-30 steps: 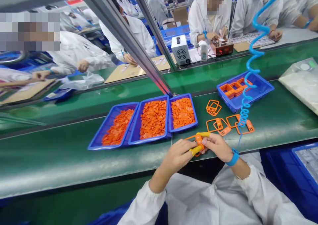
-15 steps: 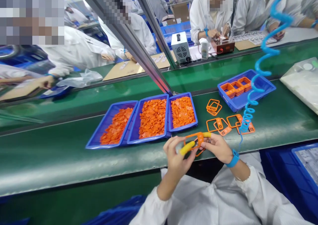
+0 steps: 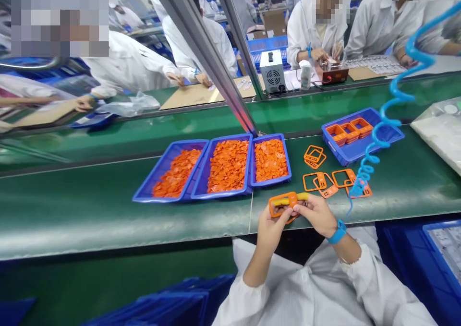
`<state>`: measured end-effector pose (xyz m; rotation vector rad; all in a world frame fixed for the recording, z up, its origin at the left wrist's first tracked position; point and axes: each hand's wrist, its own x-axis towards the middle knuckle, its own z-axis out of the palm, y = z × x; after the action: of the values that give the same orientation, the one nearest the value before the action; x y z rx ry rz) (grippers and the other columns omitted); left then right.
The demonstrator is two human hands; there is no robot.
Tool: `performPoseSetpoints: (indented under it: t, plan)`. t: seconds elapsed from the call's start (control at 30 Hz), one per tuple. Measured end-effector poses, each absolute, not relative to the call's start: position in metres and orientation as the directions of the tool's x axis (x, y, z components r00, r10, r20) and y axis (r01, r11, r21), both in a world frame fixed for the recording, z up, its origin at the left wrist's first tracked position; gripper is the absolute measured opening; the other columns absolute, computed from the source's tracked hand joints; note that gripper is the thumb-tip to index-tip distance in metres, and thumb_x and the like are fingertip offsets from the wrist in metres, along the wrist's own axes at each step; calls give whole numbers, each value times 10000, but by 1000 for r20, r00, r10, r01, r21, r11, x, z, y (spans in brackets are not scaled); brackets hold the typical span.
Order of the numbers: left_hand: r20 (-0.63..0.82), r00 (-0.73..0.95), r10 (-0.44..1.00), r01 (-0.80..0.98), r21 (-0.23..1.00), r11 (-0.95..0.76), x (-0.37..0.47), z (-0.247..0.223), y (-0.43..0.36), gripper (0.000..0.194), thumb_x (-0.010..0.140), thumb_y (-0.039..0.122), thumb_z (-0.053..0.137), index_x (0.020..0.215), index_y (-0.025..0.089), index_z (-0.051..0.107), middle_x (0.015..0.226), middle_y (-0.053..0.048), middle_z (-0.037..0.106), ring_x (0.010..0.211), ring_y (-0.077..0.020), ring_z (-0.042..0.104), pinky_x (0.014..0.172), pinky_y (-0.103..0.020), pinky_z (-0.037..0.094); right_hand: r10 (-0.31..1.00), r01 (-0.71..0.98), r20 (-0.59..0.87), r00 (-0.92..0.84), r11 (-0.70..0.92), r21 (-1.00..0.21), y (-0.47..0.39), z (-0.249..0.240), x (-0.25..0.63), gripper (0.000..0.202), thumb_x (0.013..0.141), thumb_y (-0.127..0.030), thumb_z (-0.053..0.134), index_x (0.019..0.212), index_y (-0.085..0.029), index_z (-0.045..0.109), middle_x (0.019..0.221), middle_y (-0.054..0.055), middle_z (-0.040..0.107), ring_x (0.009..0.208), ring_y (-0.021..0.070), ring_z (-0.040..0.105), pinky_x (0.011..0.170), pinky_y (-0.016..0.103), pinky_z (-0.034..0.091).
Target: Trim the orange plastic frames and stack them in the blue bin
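Observation:
An orange rectangular frame (image 3: 293, 199) is held up between my two hands at the near edge of the green bench. My left hand (image 3: 271, 229) grips its left and lower side, the yellow-covered finger behind the opening. With thumb and yellow-covered forefinger, my right hand (image 3: 319, 214) pinches the solid right end. Part of another orange frame shows beneath, mostly hidden by the fingers. Several loose orange frames (image 3: 326, 187) lie just beyond my right hand, and a small overlapping group (image 3: 314, 156) lies farther back.
Three blue trays (image 3: 195, 196) of small orange pieces stand left of my hands. Stacked orange frames fill part of a blue bin (image 3: 391, 133) at back right. A coiled blue hose (image 3: 392, 88) hangs down there. A metal post (image 3: 230, 83) rises behind the trays. Co-workers sit opposite.
My left hand has moved in to the right and closed on the frame; its fingers were spread beside it before. The right hand keeps its pinch. The view has shifted slightly.

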<state>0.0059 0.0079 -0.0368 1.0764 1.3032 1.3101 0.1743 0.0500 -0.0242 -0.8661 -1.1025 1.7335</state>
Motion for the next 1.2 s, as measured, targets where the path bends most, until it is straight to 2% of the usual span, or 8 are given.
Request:
performPoseSetpoints:
  t: [0.13,0.27,0.4,0.57,0.7,0.87,1.07,1.2]
  plan:
    - [250,-179,951,194,957,-215,1,-35,7,715,1012,495,817,1620,304,494,1372,-148,733,1078,-263,810,903,-435,714,929,-292,-89,-359,-203,-935,53,-26,175,397,874,-562,918,1083,-231,848,884,37,817,830,240,781,816,399,682]
    - [512,46,858,616,662,-428,-17,-21,8,634,1021,371,826,1592,318,554,1630,-187,556,1419,-351,634,1149,-575,596,924,-264,-76,-374,-185,-946,52,-32,174,413,872,-502,930,1171,-231,840,895,20,793,836,213,753,810,369,664]
    - [489,224,843,634,584,-507,-34,-17,9,620,1064,328,763,1633,323,517,1526,-171,643,1396,-341,639,1144,-562,600,925,-275,-73,-372,-185,-944,50,-37,170,467,857,-464,947,1239,-234,812,833,-14,736,800,189,728,808,350,656]
    - [469,167,867,586,660,-470,-38,-33,10,804,1043,401,787,1734,347,377,1603,-188,600,1458,-378,635,1176,-602,586,958,-315,-66,-279,-156,-936,50,-34,174,591,897,-512,911,1408,-273,737,861,-14,700,714,185,695,711,344,653]
    - [412,159,897,562,709,-426,-38,-45,14,841,1032,443,792,1743,355,353,1533,-165,679,1337,-368,739,1095,-554,651,984,-297,-67,-167,-115,-948,54,-24,194,583,897,-503,910,1419,-306,738,993,25,702,719,182,673,689,353,669]
    - [438,240,866,590,643,-488,-36,-44,19,661,1064,415,741,1669,339,486,1470,-130,729,1317,-336,753,1080,-483,661,988,-192,-94,-125,-117,-974,56,-6,225,518,876,-453,924,1357,-349,765,1098,26,690,748,183,689,720,382,697]
    - [390,320,863,636,587,-501,-33,-37,22,526,1065,357,733,1571,327,589,1507,-109,713,1340,-330,714,1093,-472,642,933,-72,-15,360,11,-997,52,6,300,564,858,-486,942,1341,-275,741,1154,80,762,943,266,756,750,381,674]
    - [410,269,872,657,584,-477,-31,-42,24,488,1075,360,708,1552,327,613,1459,-96,733,1320,-328,709,1100,-484,626,802,138,62,594,-26,-990,55,-2,370,671,756,-556,966,1271,-186,747,937,51,760,705,199,703,569,295,562]
